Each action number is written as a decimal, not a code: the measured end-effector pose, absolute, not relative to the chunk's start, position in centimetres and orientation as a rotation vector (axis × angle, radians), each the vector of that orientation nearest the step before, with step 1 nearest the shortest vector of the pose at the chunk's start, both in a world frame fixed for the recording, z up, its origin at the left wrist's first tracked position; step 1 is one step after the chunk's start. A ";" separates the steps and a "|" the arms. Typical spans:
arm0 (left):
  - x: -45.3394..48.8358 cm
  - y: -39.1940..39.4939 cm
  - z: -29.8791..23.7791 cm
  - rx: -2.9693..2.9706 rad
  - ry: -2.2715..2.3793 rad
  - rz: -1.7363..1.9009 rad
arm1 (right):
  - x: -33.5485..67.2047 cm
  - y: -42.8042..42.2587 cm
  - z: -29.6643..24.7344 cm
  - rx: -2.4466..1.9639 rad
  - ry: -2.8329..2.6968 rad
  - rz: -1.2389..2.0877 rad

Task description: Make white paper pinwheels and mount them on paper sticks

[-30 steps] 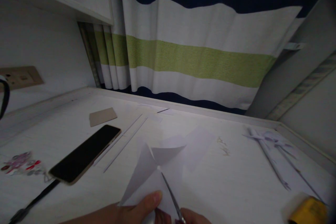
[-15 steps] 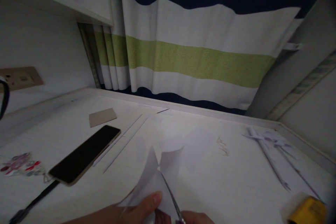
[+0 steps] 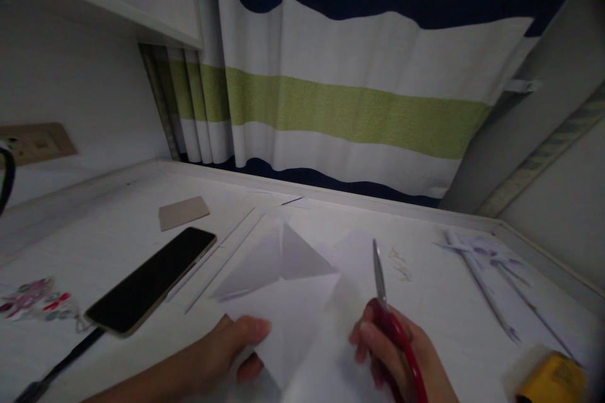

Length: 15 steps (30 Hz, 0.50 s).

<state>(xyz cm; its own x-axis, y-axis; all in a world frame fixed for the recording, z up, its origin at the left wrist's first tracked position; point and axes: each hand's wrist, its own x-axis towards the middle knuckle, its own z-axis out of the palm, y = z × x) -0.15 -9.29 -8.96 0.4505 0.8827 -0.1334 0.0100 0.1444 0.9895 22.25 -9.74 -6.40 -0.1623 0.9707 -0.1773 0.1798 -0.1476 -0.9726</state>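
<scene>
My left hand (image 3: 231,349) pinches the near left edge of a white sheet of paper (image 3: 288,308), thumb on top, and holds it down on the white desk (image 3: 425,315). The sheet is creased and partly cut, with two flaps lifted at its far side. My right hand (image 3: 401,359) is closed around the red handles of a pair of scissors (image 3: 385,308). The blades are together and point up and away, just right of the paper and clear of it.
A black phone (image 3: 151,280) on a cable lies left of the paper, with a brown card (image 3: 183,212) behind it and thin paper strips (image 3: 222,261) between. Folded paper pieces (image 3: 491,264) lie at the right, a yellow object (image 3: 553,381) at the near right corner. A striped curtain (image 3: 354,113) hangs behind.
The scissors have come out of the cut and moved right, blades now upright. The paper has dropped from a raised, folded-up pose to lie flatter on the desk.
</scene>
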 end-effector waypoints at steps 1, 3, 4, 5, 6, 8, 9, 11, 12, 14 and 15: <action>-0.1 -9.2 -9.1 1.258 0.879 0.731 | 22.5 -9.3 -6.1 -1.364 -1.375 1.328; 0.0 -9.2 -9.3 1.214 0.835 0.634 | 22.9 -8.7 -5.9 -1.383 -1.363 1.274; 0.1 -9.2 -9.4 1.186 0.823 0.590 | 23.0 -8.5 -6.0 -1.386 -1.366 1.287; 0.2 -9.3 -9.5 1.160 0.813 0.546 | 22.9 -8.5 -6.0 -1.380 -1.374 1.325; 0.2 -9.3 -9.6 1.137 0.803 0.505 | 22.7 -8.6 -6.1 -1.359 -1.386 1.383; 0.3 -9.5 -9.8 1.125 0.785 0.448 | 22.2 -9.0 -6.0 -1.280 -1.411 1.521; 0.3 -9.5 -9.9 1.133 0.779 0.451 | 21.9 -9.2 -5.9 -1.239 -1.428 1.581; 0.3 -9.5 -10.0 1.128 0.774 0.495 | 21.5 -9.4 -5.6 -1.201 -1.449 1.656; 0.3 -9.4 -10.1 1.119 0.768 0.517 | 21.4 -9.5 -5.5 -1.192 -1.450 1.678; 0.3 -9.2 -10.1 1.105 0.759 0.534 | 21.5 -9.4 -5.5 -1.181 -1.447 1.683; 0.3 -9.1 -10.1 1.102 0.756 0.531 | 21.6 -9.4 -5.5 -1.169 -1.450 1.677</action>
<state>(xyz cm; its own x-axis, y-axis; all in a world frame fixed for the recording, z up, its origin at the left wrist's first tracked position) 0.33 -9.08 -10.13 0.6418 0.7156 -0.2757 -0.0166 0.3724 0.9279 21.63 -9.37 -5.53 -0.4125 0.8840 -0.2201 0.0902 -0.2007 -0.9755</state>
